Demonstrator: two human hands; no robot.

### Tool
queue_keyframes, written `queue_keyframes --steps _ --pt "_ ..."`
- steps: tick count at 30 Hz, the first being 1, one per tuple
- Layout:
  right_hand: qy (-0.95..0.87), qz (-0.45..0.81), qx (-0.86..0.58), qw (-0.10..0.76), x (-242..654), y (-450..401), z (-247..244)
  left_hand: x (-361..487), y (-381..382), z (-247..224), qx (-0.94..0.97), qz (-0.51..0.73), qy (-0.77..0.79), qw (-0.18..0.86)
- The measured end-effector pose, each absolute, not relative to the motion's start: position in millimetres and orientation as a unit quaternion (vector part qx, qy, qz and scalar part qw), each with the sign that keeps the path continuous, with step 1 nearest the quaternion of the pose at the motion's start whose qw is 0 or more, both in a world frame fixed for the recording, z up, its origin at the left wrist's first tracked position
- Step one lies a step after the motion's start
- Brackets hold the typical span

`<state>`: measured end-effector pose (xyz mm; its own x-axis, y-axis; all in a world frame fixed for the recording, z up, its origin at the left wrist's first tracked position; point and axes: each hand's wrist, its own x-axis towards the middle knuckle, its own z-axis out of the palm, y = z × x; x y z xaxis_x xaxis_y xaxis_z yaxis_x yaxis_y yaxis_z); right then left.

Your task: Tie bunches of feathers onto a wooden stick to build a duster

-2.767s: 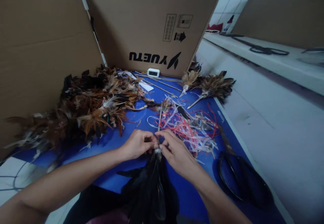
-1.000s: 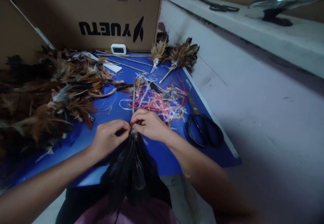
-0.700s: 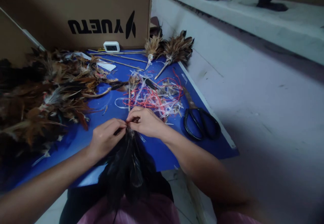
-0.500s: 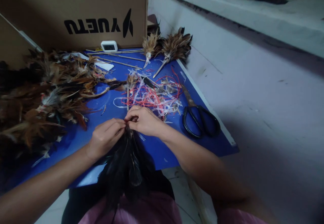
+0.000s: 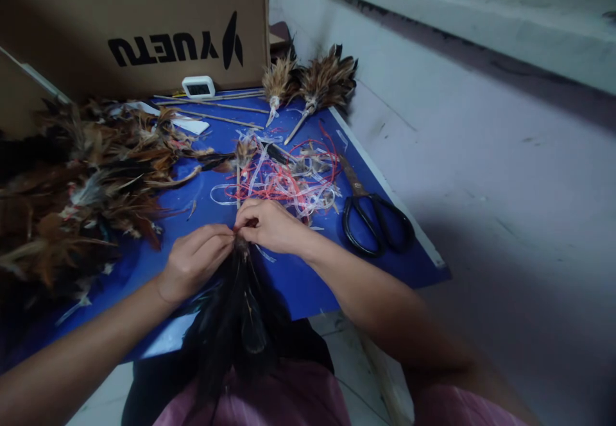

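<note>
A bundle of long black feathers (image 5: 248,317) hangs over the table's front edge toward my lap, its bound top at a thin stick (image 5: 238,182). My left hand (image 5: 199,259) pinches at the top of the bundle from the left. From the right, my right hand (image 5: 267,226) has thumb and fingertips closed at the same spot, touching the left fingertips. Whatever fine piece lies between the fingertips is too small to make out. Just beyond the hands lies a tangle of red and white strings (image 5: 289,185).
Black-handled scissors (image 5: 378,224) lie at the right of the blue table (image 5: 308,285). Brown feather bundles (image 5: 96,188) heap up at the left. Two feather dusters (image 5: 322,83), sticks (image 5: 216,118) and a small white clock (image 5: 198,87) are at the back, before a cardboard box (image 5: 144,2).
The whole view has shifted slightly. Both hands stay together at the top of the black feathers, with barely any change in their fingers.
</note>
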<state>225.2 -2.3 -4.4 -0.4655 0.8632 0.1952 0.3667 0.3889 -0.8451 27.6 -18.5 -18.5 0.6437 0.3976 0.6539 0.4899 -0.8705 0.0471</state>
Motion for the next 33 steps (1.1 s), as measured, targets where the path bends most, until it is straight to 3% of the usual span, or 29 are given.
queue_keyframes --steps 9,33 --pt "-0.797 0.316 -0.405 0.317 221.0 -8.8 -5.6 25.9 -15.9 -21.8 -0.906 -0.328 -0.267 0.030" --pt "-0.770 0.422 -0.378 0.293 227.4 -8.8 1.1 24.3 -18.0 -18.8 -0.907 -0.342 -0.243 0.026"
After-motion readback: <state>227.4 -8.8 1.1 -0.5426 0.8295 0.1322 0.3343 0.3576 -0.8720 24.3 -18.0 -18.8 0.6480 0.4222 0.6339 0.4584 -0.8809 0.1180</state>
